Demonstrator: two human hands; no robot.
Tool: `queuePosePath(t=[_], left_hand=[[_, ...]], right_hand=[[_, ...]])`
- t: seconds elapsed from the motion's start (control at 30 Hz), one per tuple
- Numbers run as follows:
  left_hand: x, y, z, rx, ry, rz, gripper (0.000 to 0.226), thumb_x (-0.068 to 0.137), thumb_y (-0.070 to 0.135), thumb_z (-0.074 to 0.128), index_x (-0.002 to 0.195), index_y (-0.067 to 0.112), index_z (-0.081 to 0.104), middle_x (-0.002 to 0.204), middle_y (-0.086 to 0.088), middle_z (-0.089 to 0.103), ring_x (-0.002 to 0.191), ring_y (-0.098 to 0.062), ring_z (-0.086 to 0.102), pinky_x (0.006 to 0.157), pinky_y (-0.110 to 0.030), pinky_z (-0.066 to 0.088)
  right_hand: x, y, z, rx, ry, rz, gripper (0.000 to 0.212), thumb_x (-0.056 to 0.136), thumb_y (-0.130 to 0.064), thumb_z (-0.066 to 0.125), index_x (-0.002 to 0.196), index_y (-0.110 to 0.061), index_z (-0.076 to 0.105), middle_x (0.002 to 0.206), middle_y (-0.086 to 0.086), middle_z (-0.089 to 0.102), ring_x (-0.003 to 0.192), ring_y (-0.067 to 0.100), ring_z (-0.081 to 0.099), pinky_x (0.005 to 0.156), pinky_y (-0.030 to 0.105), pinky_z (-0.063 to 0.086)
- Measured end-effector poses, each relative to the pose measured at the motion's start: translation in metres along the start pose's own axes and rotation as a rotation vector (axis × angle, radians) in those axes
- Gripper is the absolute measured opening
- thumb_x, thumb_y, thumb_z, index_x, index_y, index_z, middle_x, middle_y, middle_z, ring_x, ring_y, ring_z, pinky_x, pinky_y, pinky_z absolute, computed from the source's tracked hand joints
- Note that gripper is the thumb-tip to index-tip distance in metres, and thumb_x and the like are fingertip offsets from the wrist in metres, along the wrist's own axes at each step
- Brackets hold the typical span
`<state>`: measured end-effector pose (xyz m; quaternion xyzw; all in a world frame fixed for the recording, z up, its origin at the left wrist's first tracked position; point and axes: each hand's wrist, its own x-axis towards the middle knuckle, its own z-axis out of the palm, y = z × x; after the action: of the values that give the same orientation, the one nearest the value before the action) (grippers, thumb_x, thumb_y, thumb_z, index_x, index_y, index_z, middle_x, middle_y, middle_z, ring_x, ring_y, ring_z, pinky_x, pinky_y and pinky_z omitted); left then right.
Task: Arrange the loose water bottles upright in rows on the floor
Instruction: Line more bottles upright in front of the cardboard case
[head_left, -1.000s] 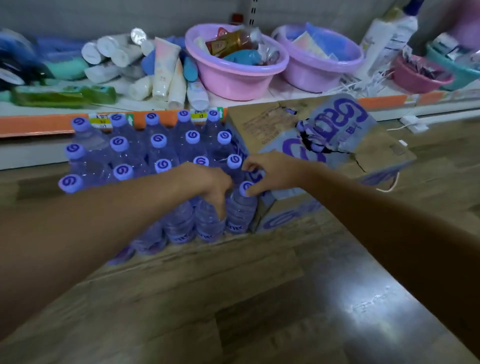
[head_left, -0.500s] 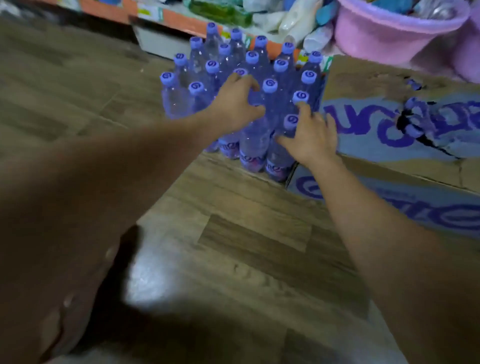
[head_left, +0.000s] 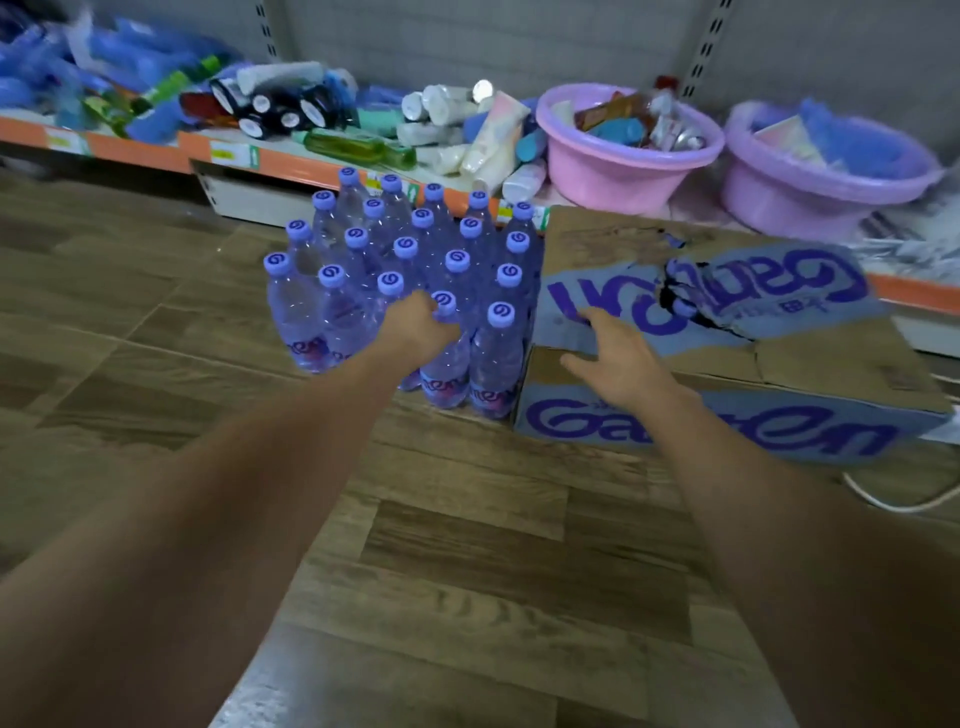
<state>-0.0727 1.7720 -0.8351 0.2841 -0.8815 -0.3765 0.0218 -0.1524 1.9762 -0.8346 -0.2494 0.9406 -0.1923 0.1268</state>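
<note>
Several clear water bottles with purple caps (head_left: 405, 249) stand upright in tight rows on the wooden floor (head_left: 467, 545), against the shelf base. My left hand (head_left: 421, 327) is wrapped around the neck of a front-row bottle (head_left: 444, 358), just under its cap. The front-right bottle (head_left: 498, 353) stands beside it, touching the cardboard box. My right hand (head_left: 618, 358) hovers with fingers spread over the near left corner of that box (head_left: 727, 374) and holds nothing.
The torn cardboard box with purple lettering sits right of the bottles; its top is ripped open at a hole (head_left: 680, 296). A low shelf (head_left: 322, 161) behind holds tubes and toiletries, a pink basin (head_left: 618, 156) and a purple basin (head_left: 810, 182). A white cord (head_left: 898, 501) lies at right.
The view swung back to face the shelf. My right hand left the front-right bottle and opened over the box. My left hand moved to the front-row bottle's neck.
</note>
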Motion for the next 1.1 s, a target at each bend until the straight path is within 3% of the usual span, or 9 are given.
queuePosePath(t=[0.1,0.2,0.3,0.37,0.43,0.53,0.63,0.93,1.1], left_hand=[[0.008,-0.008,0.009,-0.231,0.078,-0.011,0.055,0.085,0.015,0.061,0.131,0.003,0.034,0.139,-0.018,0.033,0.121,-0.031,0.043,0.086,-0.028,0.034],[0.016,-0.019,0.013,-0.320,0.077,0.009,0.063,0.085,0.013,0.061,0.139,0.006,0.028,0.145,-0.017,0.025,0.129,-0.031,0.036,0.099,-0.033,0.035],[0.029,-0.030,0.017,-0.321,0.066,0.033,0.044,0.086,0.011,0.059,0.128,0.011,0.044,0.135,-0.016,0.041,0.123,-0.031,0.043,0.101,-0.038,0.036],[0.033,-0.029,0.017,-0.370,0.066,0.013,0.015,0.086,0.010,0.056,0.091,0.024,0.053,0.109,-0.012,0.055,0.105,-0.027,0.051,0.089,-0.037,0.041],[0.036,-0.025,0.018,-0.323,0.034,0.005,0.030,0.087,0.010,0.055,0.073,0.031,0.039,0.098,-0.008,0.059,0.099,-0.029,0.052,0.089,-0.037,0.042],[0.036,-0.022,0.019,-0.340,-0.006,-0.037,0.017,0.087,0.011,0.056,0.087,0.025,0.047,0.105,-0.010,0.053,0.101,-0.029,0.050,0.097,-0.042,0.041],[0.031,-0.027,0.022,-0.348,-0.069,-0.047,0.024,0.086,0.012,0.058,0.102,0.016,0.041,0.101,-0.004,0.048,0.093,-0.023,0.046,0.084,-0.036,0.041],[0.017,-0.057,0.024,-0.224,-0.175,0.019,0.043,0.079,0.016,0.069,0.117,0.011,0.049,0.109,-0.001,0.057,0.098,-0.015,0.051,0.080,-0.025,0.038],[-0.006,-0.067,0.038,-0.313,-0.011,0.063,0.047,0.078,0.017,0.071,0.119,0.008,0.051,0.117,-0.010,0.061,0.108,-0.023,0.055,0.084,-0.029,0.042]], right_hand=[[-0.002,0.000,-0.002,0.007,0.058,0.031,0.057,0.089,-0.033,0.058,0.139,-0.017,0.035,0.142,0.008,0.044,0.131,0.028,0.040,0.103,0.049,0.041],[0.001,-0.011,0.006,-0.032,0.080,0.032,0.052,0.089,-0.034,0.059,0.134,-0.015,0.043,0.136,0.007,0.049,0.128,0.025,0.043,0.103,0.046,0.042],[0.011,-0.038,0.021,0.101,0.168,0.059,0.047,0.088,-0.033,0.060,0.129,-0.012,0.050,0.132,0.007,0.054,0.125,0.025,0.046,0.105,0.045,0.040],[0.025,-0.054,0.028,0.135,0.180,0.050,0.045,0.088,-0.031,0.060,0.127,-0.012,0.053,0.132,0.008,0.055,0.125,0.026,0.047,0.105,0.046,0.039],[0.037,-0.063,0.029,0.086,0.104,0.029,0.047,0.088,-0.030,0.060,0.129,-0.010,0.051,0.138,0.009,0.049,0.130,0.027,0.040,0.107,0.043,0.036],[0.045,-0.067,0.023,-0.026,-0.027,0.053,0.052,0.089,-0.035,0.057,0.134,-0.011,0.046,0.154,0.006,0.027,0.143,0.027,0.020,0.113,0.041,0.021],[0.048,-0.061,0.030,-0.033,-0.105,0.103,0.060,0.088,-0.041,0.057,0.141,-0.024,0.036,0.159,-0.002,0.010,0.147,0.025,-0.001,0.119,0.044,0.007],[0.046,-0.068,0.061,-0.197,0.154,0.126,0.050,0.083,-0.051,0.058,0.124,-0.024,0.044,0.141,0.006,0.048,0.147,0.019,0.000,0.112,0.043,0.011],[0.039,-0.072,0.071,-0.189,0.187,0.113,0.050,0.086,-0.048,0.056,0.128,-0.024,0.045,0.139,0.007,0.050,0.147,0.017,0.005,0.115,0.047,0.003]])
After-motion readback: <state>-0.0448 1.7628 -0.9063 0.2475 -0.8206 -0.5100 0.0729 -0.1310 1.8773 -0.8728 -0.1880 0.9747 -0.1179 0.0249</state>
